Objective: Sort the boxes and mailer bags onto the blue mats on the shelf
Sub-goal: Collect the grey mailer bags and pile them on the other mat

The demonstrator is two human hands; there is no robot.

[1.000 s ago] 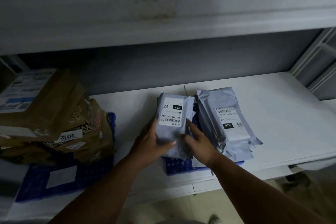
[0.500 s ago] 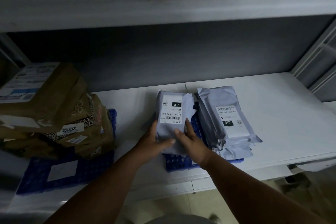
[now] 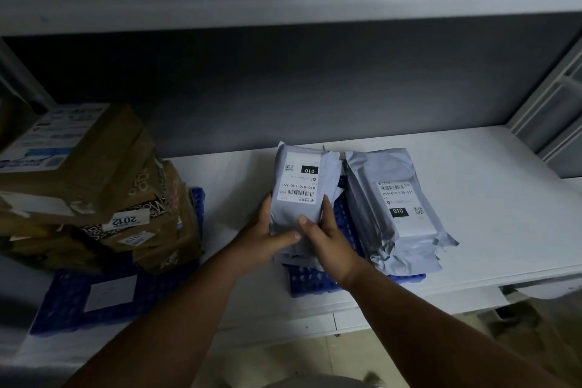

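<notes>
I am gripping the grey mailer bag [image 3: 297, 195] between my left hand [image 3: 267, 238] and right hand [image 3: 327, 241], fingers curled round its near end over the blue mat [image 3: 315, 282].

Dim rm, grey wall [image 3: 283, 88], tiled floor [image 3: 299, 362].

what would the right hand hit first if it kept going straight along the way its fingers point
The right hand points up the grey mailer bag it grips. Past that bag's far end lies bare white shelf, then probably the dark back wall; depth is unclear.

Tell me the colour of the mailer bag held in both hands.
Pale grey, with a white label; the mailer bag shows best, and only, in the head view.
</notes>
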